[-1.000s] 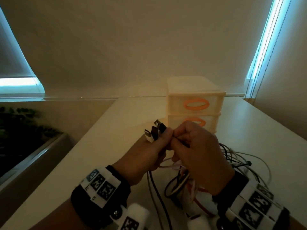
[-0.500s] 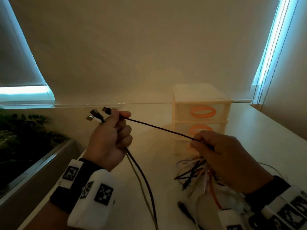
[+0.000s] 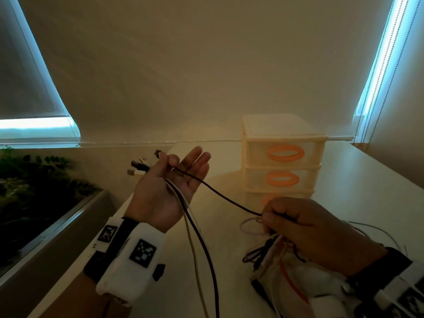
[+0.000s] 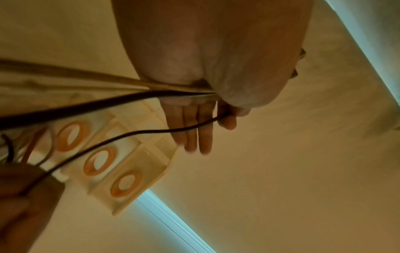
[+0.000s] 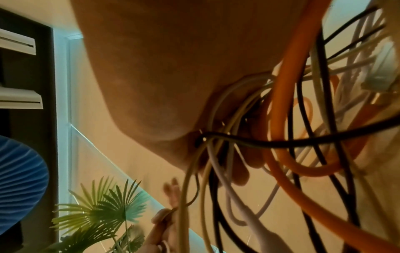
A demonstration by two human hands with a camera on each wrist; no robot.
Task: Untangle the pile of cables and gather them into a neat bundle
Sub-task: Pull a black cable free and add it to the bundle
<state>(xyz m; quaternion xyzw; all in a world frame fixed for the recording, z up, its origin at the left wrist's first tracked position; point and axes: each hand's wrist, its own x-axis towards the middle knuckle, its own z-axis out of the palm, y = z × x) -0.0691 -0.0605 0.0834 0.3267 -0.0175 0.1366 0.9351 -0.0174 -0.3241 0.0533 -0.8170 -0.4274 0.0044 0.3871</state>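
Observation:
My left hand [image 3: 181, 167] is raised palm up with straight fingers [image 4: 194, 135]. Its thumb pins several cable ends against the palm, and their plugs [image 3: 141, 167] stick out to the left. A white and a dark cable [image 3: 199, 246] hang down from it. One thin black cable [image 3: 220, 195] sags across from that thumb to my right hand [image 3: 266, 220], which pinches it. Below the right hand's curled fingers hangs the tangled pile of cables [image 3: 273, 253]: black, white and a thick orange cable [image 5: 279, 137], looped under the palm.
A cream three-drawer box with orange handles [image 3: 284, 157] stands on the white table [image 3: 367, 203], just behind my right hand. Left of the table's edge runs a planter with green leaves [image 3: 34, 191]. Blinds cover the windows behind.
My hands have drawn apart from a joined position. The left hand's fingers have uncurled from a fist to straight. The black cable between the hands now sags.

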